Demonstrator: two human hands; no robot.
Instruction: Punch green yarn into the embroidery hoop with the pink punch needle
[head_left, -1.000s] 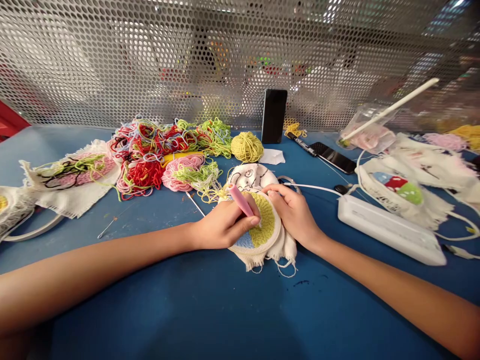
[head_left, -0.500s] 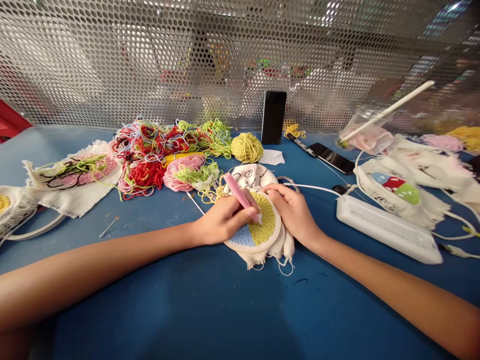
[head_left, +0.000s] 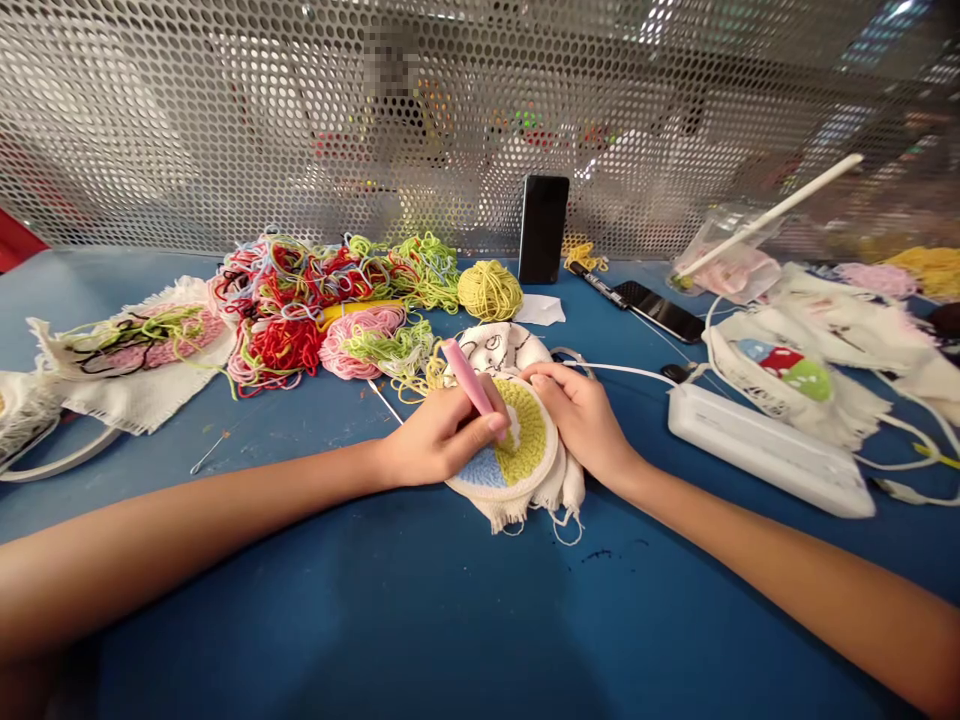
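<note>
A perforated metal screen [head_left: 300, 130] stands along the far side of the blue bench [head_left: 375, 610], which carries a tangled heap of coloured yarn [head_left: 300, 285] and, to the right, a white power strip [head_left: 765, 450]. Near the middle of the bench, between both arms, lies a round hoop [head_left: 551, 445] with white cloth [head_left: 571, 490] bunched beyond and beneath it. It should be light, its rim stiff enough to take a firm hold, while the cloth looks soft and floppy and the yellow-green and blue loops inside could snag or pull; the outer edge is the place to grasp. The right hand [head_left: 581, 415] is curled closed on that edge. The left hand [head_left: 439, 435] grips a pink pen-shaped tool [head_left: 466, 378], slanted over the loops; its barrel seems light, smooth and perhaps slippery, best pinched low, though its tip is too blurred to judge
</note>
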